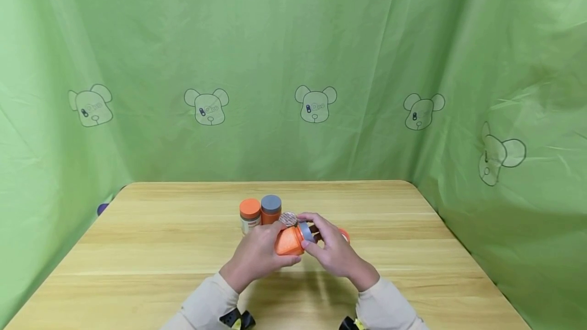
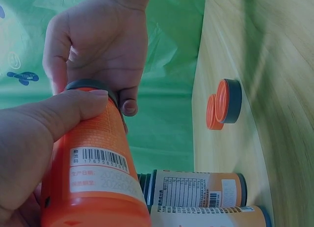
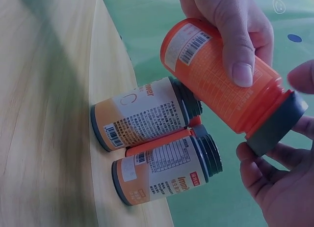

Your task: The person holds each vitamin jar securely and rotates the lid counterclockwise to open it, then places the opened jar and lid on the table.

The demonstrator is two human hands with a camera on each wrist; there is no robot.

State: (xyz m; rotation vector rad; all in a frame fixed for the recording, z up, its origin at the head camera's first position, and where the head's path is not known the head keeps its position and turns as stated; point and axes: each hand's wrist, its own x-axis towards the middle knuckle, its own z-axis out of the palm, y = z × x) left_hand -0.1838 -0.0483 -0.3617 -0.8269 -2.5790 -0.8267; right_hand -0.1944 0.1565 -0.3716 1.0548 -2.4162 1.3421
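My left hand grips an orange bottle, which is tilted with its neck toward my right hand. A dark grey cap sits on that neck, and the right hand's fingers curl round it. The left thumb lies along the bottle near the cap, above a barcode label in the left wrist view. Just beyond the left hand stand an orange-capped bottle and a grey-capped orange bottle. Two bottles with white and tan labels, one nearer and one farther, show bare threaded necks in the right wrist view.
Two loose caps, one dark-rimmed with an orange inside and one orange, lie on the wooden table. In the head view, the right hand partly covers them. Green curtains hang behind and at both sides.
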